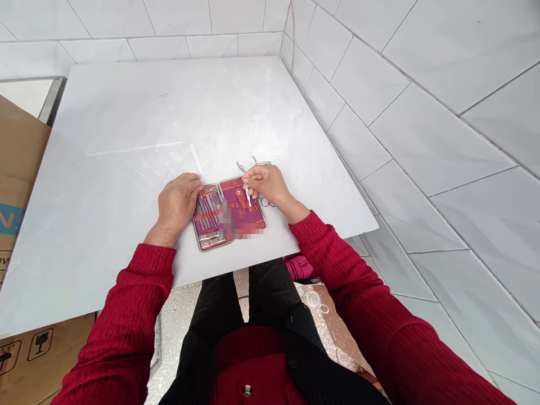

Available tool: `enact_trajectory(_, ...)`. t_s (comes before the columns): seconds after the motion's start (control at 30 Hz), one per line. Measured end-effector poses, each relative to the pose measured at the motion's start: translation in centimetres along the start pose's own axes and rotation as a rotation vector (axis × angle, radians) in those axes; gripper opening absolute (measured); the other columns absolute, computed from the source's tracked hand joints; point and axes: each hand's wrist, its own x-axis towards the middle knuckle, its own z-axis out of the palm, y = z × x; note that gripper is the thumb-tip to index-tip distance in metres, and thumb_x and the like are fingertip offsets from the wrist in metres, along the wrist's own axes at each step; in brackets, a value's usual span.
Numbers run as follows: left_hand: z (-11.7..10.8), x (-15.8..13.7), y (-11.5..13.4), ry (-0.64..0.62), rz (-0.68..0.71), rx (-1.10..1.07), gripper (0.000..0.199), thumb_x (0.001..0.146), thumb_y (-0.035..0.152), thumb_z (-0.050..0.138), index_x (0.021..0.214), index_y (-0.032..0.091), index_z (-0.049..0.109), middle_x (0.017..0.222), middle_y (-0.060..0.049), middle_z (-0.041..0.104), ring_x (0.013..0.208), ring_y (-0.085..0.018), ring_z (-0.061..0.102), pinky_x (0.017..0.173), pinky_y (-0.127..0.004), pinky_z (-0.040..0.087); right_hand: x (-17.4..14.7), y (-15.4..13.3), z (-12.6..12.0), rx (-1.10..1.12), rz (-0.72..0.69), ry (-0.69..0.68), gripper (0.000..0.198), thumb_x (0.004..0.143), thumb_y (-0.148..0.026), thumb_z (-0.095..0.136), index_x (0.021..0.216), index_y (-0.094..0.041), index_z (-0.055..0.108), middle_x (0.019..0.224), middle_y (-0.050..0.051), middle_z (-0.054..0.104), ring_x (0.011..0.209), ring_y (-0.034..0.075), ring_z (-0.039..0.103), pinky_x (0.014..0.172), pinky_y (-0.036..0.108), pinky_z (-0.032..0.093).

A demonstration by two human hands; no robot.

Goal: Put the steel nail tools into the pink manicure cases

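Note:
An open manicure case (253, 225) with a red and purple lining lies near the front of the table. Its left half holds a row of slim metal tools (206, 209) under red loops, with nail clippers (211, 239) below. My left hand (179, 202) is closed on the case's upper left edge, thumb over the rim. Above the right half, my right hand (266, 183) pinches a small, shiny silver tool (248, 197) pointing down; its exact kind is unclear. Small scissors (266, 202) and plier-like handles (241, 167) lie beside the case, partly hidden by my right hand.
The white table (169, 107) meets tiled walls (405, 140) at the back and right. Cardboard boxes (21, 146) stand at the left, one reaching below the tabletop. Under the table's front edge are a pink item (299, 267) and a pale round object (313, 298).

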Motion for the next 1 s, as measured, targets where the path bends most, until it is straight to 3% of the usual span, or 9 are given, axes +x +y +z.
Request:
enact_trajectory(0.4,0.0,0.0,0.1,-0.001,-0.01,0.01,0.03,0.098,0.027,0.044,0.097,0.023,0.074,0.12,-0.005,0.074,0.113,-0.025,0.068,0.096,-0.039,0.054,0.0,0.3,0.2,-0.041,-0.002,0.002,0.014,0.082,-0.025,0.077,0.076,-0.017,0.067,0.056,-0.002,0.066,0.043,0.009,0.057,0.042,0.019,0.047)
enact_trajectory(0.53,-0.1,0.0,0.1,-0.005,-0.005,0.012,0.03,0.098,0.027,0.044,0.097,0.024,0.074,0.12,-0.004,0.074,0.114,-0.025,0.067,0.097,-0.038,0.054,-0.2,0.2,0.4,-0.229,-0.043,0.037,0.008,0.085,-0.022,0.069,0.079,-0.018,0.072,0.054,-0.004,0.062,0.046,0.01,0.055,0.049,0.022,0.046)
enact_trajectory(0.7,-0.1,0.1,0.2,-0.006,-0.006,0.004,0.031,0.098,0.028,0.044,0.097,0.024,0.074,0.121,-0.005,0.074,0.114,-0.025,0.067,0.096,-0.039,0.054,-0.5,-0.2,0.3,-0.568,-0.179,0.099,0.014,0.084,-0.017,0.064,0.074,-0.021,0.073,0.07,-0.002,0.069,0.068,0.015,0.062,0.066,0.028,0.044)
enact_trajectory(1.0,-0.2,0.0,0.1,-0.008,-0.007,0.018,0.031,0.098,0.029,0.043,0.098,0.024,0.074,0.122,-0.005,0.074,0.114,-0.025,0.067,0.095,-0.04,0.055,-1.9,-1.1,0.5,-0.776,-0.2,0.06,0.015,0.082,-0.014,0.062,0.071,-0.021,0.07,0.076,0.0,0.069,0.071,0.016,0.058,0.064,0.029,0.037)
